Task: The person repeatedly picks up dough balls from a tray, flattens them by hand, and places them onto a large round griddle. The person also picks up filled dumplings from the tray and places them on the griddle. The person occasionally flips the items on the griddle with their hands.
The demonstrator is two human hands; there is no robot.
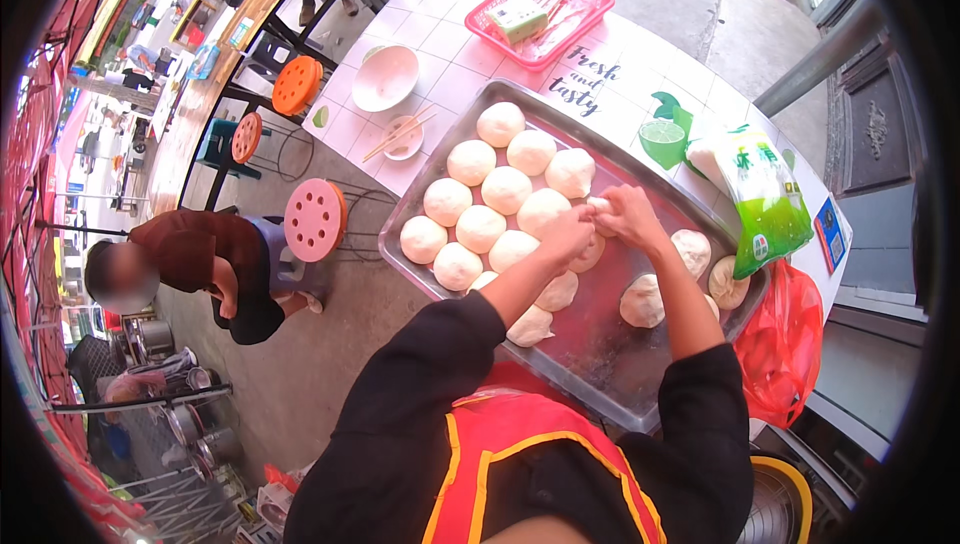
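Observation:
A large metal tray lies before me, with many round white dough balls set close together over its left half. Above the near right side of that group, my two hands meet. Between the fingers of my right hand is a small piece of white dough. My left hand is bunched right beside it; its fingertips are hidden behind the knuckles. Under the hands, a dough ball is partly covered. Several more lumps of dough sit apart at the tray's right, some behind my right forearm.
On the tiled-pattern table are a pink basket, a white bowl and a small bowl with chopsticks across it. A green-white plastic bag and red bag flank the tray's right. A person sits left near stools.

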